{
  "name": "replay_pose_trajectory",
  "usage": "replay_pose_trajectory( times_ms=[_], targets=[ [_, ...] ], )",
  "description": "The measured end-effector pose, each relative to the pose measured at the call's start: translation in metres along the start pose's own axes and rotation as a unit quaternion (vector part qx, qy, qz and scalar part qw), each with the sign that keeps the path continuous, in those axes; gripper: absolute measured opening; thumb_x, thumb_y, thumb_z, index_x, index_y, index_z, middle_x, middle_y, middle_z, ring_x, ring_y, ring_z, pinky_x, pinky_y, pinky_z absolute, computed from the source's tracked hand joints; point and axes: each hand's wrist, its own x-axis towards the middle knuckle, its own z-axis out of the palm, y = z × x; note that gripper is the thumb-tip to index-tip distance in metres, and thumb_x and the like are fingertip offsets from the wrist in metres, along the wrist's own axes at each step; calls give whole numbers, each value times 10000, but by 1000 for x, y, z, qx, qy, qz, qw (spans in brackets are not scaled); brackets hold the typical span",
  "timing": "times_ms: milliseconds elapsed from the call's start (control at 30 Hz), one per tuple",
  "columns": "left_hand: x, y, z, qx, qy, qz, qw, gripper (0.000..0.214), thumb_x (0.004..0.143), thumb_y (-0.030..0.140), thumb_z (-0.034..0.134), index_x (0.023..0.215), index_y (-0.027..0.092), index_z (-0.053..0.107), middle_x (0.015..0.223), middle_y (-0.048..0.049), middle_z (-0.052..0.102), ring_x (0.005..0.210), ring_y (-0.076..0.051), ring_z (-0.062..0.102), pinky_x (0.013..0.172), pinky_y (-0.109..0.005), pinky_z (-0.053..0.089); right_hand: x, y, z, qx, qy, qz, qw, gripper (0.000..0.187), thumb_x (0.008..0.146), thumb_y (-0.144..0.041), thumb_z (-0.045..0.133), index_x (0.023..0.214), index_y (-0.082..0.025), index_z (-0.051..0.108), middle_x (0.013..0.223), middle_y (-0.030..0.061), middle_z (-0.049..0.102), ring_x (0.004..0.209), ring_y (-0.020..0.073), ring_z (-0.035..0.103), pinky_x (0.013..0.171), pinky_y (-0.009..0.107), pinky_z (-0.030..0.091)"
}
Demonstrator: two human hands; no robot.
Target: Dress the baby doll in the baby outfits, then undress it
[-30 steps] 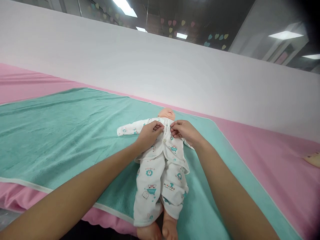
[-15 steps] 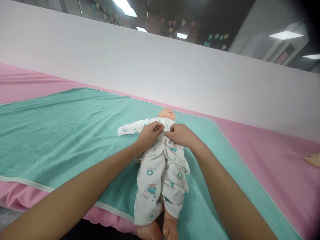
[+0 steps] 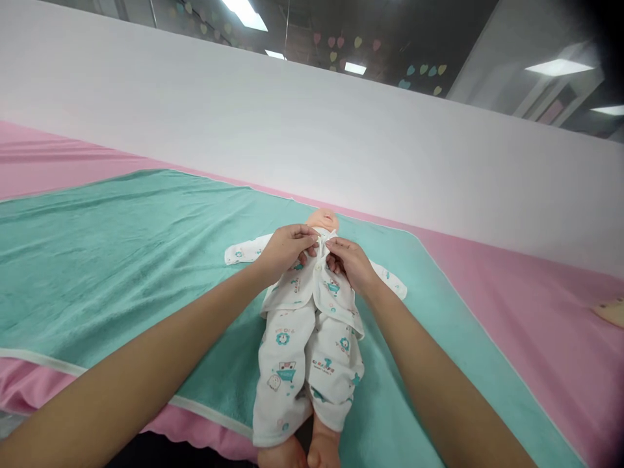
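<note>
A baby doll (image 3: 322, 219) lies on its back on a teal towel (image 3: 121, 247), dressed in a white printed shirt (image 3: 312, 292) and matching trousers (image 3: 302, 370). Its bare feet (image 3: 302, 452) point toward me. My left hand (image 3: 285, 250) pinches the left edge of the shirt front near the collar. My right hand (image 3: 348, 263) pinches the right edge, and the fingertips of both hands almost meet at the top of the button row.
The towel lies on a pink sheet (image 3: 526, 312) that covers the bed. A white panel (image 3: 292, 130) runs along the far side. A pale object (image 3: 609, 311) sits at the right edge of the sheet.
Both hands have moved up the shirt front from chest level to the collar, and their fingertips have come closer together. The doll's right sleeve now shows beyond my right wrist.
</note>
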Motion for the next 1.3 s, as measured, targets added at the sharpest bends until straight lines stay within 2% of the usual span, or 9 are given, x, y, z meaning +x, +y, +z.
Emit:
replay_pose_trajectory(
  times_ms=[200, 400, 533, 667, 867, 1033, 1133, 1233, 1300],
  targets=[
    [8, 1, 9, 12, -31, -27, 999, 116, 770, 273, 579, 741, 162, 598, 602, 7, 579, 478, -65, 509, 445, -172, 400, 1, 4, -5, 0, -12, 12, 1000, 244, 775, -397, 603, 686, -173, 565, 512, -39, 518, 426, 70, 458, 391, 174, 323],
    [21, 2, 2, 35, -95, -76, 992, 169, 753, 324, 611, 708, 175, 545, 557, -10, 586, 431, -103, 529, 334, -174, 294, 3, 6, -11, 13, -40, 27, 999, 257, 800, -417, 574, 719, -174, 580, 581, -17, 553, 463, 86, 508, 400, 183, 355],
    [30, 1, -1, 18, -119, -65, 991, 168, 730, 294, 645, 678, 176, 537, 519, 6, 568, 469, -114, 557, 405, -200, 426, 2, 6, -17, 30, -49, 46, 997, 259, 779, -427, 599, 718, -175, 584, 614, -4, 581, 476, 95, 526, 418, 199, 386],
    [33, 1, -4, 15, -144, -75, 987, 173, 728, 291, 658, 680, 170, 545, 513, -7, 578, 469, -119, 558, 409, -205, 437, 1, 4, -22, 38, -82, 52, 995, 232, 736, -387, 648, 725, -162, 592, 692, 18, 619, 518, 98, 555, 467, 208, 432],
    [31, 1, -13, 15, -182, -65, 981, 205, 762, 341, 651, 714, 158, 571, 594, -31, 622, 552, -123, 601, 485, -211, 481, 0, 1, -23, -1, -93, 49, 994, 207, 744, -356, 660, 780, -163, 595, 677, -8, 604, 531, 86, 565, 486, 194, 445],
    [26, 2, -13, 31, -175, -57, 982, 310, 785, 451, 617, 704, 162, 540, 594, -26, 624, 533, -117, 591, 485, -212, 477, 0, -2, -18, -66, -79, 35, 994, 268, 716, -403, 694, 779, -170, 578, 593, -29, 588, 486, 84, 542, 475, 199, 434],
    [22, 3, -9, 74, -150, -55, 984, 354, 764, 510, 615, 712, 176, 512, 558, -10, 603, 466, -108, 554, 408, -192, 412, 0, -4, -13, -124, -52, 32, 990, 288, 703, -422, 701, 761, -172, 571, 531, -35, 567, 449, 84, 514, 449, 196, 412],
    [19, 3, -6, 106, -130, -56, 984, 308, 754, 474, 629, 790, 191, 513, 540, 7, 583, 424, -106, 524, 343, -174, 323, -1, -5, -10, -145, -39, 26, 988, 273, 702, -411, 698, 762, -179, 567, 530, -40, 557, 449, 79, 501, 434, 187, 396],
    [19, 2, -6, 104, -130, -53, 985, 242, 775, 408, 605, 863, 204, 512, 549, 16, 583, 423, -106, 523, 344, -172, 316, -2, -6, -9, -147, -41, 26, 988, 262, 708, -406, 690, 756, -183, 560, 536, -42, 553, 456, 77, 498, 436, 184, 393]
  ],
)
